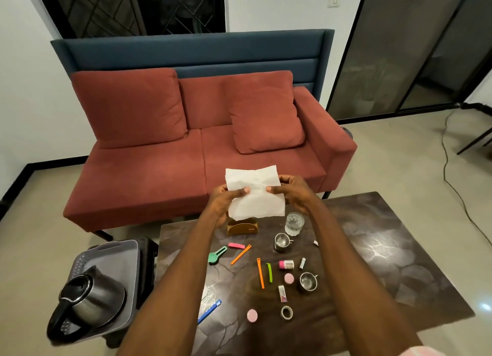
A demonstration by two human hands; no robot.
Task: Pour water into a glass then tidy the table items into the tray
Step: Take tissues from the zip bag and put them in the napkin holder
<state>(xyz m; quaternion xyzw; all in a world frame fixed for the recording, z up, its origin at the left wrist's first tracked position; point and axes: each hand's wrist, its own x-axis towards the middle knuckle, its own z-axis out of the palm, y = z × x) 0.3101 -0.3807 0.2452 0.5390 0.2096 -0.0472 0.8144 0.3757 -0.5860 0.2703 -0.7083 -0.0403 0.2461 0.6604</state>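
Note:
Both hands hold a white paper napkin (255, 193) up above the far edge of the dark table (386, 251). My left hand (226, 199) pinches its left side and my right hand (291, 191) its right side. Under the napkin stands a brown wooden napkin holder (242, 228). A glass with water (294, 223) stands just right of the holder. The grey tray (117, 251) sits on a low stand left of the table, with a steel kettle (89, 299) on it.
Scattered on the table: two steel cups (282, 241) (308, 281), orange, pink and green clips (241, 254), a green scoop (217, 255), pink lids (252, 315), a tape roll (287, 312), small tubes. A red sofa (202, 147) stands behind the table.

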